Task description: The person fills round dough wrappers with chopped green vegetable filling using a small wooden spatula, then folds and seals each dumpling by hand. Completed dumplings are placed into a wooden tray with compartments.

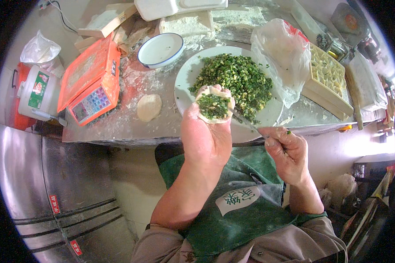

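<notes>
On my left hand [206,134], palm up, rests a round dough wrapper [214,120] topped with chopped green filling [213,106]; the fingertips curl up behind its far edge. My right hand [289,151] grips a thin metal utensil [247,122] whose tip meets the right edge of the wrapper; its exact kind is hard to tell. Behind both hands a large white plate [184,70] bears a heap of the same green filling [240,77] with pale bits. A flat dough round [149,107] lies on the floury table to the left.
An orange scale [89,70] and a white plastic container [38,92] stand at left. Behind is a blue-rimmed enamel dish [161,49]. A clear plastic bag [281,59] overlaps the plate's right side, beside a tray [329,98] of dumplings. The table's front edge [144,141] runs before me.
</notes>
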A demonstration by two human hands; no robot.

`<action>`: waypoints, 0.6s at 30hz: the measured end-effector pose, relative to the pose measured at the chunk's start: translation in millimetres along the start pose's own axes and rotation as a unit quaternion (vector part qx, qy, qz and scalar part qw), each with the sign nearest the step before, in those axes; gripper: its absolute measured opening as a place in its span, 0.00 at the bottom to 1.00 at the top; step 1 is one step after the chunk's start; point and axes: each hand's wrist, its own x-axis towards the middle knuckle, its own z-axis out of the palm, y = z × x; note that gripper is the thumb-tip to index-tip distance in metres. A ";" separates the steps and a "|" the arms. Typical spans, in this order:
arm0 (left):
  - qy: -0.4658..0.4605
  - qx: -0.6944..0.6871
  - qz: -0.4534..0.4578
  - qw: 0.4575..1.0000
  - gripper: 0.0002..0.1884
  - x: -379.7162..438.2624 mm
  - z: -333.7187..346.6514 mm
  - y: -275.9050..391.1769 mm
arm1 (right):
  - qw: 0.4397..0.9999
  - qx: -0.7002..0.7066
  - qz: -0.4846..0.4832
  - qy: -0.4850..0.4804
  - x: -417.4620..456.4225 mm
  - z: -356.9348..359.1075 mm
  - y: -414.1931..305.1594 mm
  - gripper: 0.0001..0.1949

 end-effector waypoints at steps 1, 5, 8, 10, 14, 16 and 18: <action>0.012 0.003 0.007 1.000 0.20 0.4 1.5 0.6 | 0.999 0.041 0.034 -0.005 -2.8 -0.3 1.6 0.11; 0.049 0.018 0.022 0.998 0.20 -4.5 9.2 0.7 | 0.994 0.066 0.075 -0.044 -1.4 2.2 -3.2 0.12; 0.035 0.021 0.020 0.999 0.20 -7.2 7.5 0.3 | 0.987 0.082 0.126 -0.048 2.6 2.4 -5.2 0.12; 0.019 0.017 0.017 1.000 0.19 -7.0 3.7 -1.2 | 0.990 0.082 0.109 -0.032 5.0 3.9 -1.0 0.12; 0.014 0.024 0.026 0.999 0.18 -8.4 3.6 -4.8 | 0.994 0.086 0.073 0.001 10.6 7.7 10.7 0.13; 0.024 0.031 0.042 0.998 0.17 -9.8 5.2 -7.2 | 0.990 0.099 0.102 0.018 13.4 7.9 15.8 0.13; 0.013 0.037 0.040 0.998 0.15 -10.9 3.3 -5.2 | 0.981 0.113 0.150 0.039 16.5 6.3 21.3 0.13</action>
